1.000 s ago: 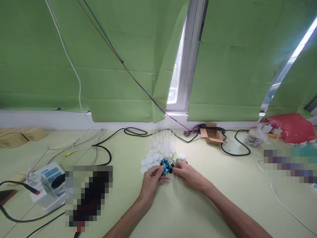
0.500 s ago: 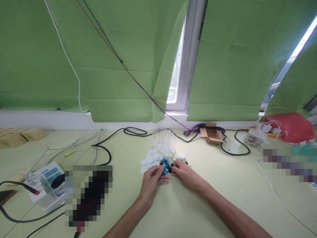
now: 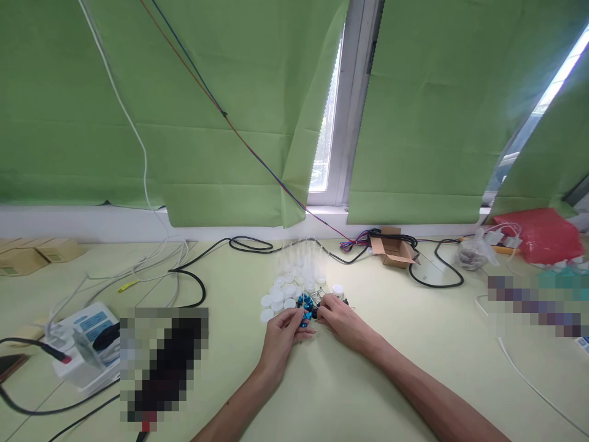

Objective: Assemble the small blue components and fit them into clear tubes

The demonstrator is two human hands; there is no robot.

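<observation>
My left hand (image 3: 281, 336) has thumb and forefinger pinched together beside a small pile of shiny blue parts (image 3: 305, 301). A thin metal pin seems to rise near those fingertips, but what they grip is too small to tell. Opposite it, my right hand (image 3: 339, 318) is closed with its fingertips down at small black parts (image 3: 315, 312), and its fingers hide whatever they hold. Thin metal rods (image 3: 319, 293) lie just beyond the right fingers. Many round white caps (image 3: 277, 296) are gathered to the left, in front of clear upright tubes (image 3: 301, 258).
An open cardboard box (image 3: 394, 250) stands among black cables at the back right. On the left are a white power unit (image 3: 80, 344) and loose cables. A clear bag (image 3: 472, 253) and a red package (image 3: 538, 233) lie far right.
My right hand has shifted very slightly left toward my left hand. The left hand stays almost where it was, and the whole view has moved slightly.
</observation>
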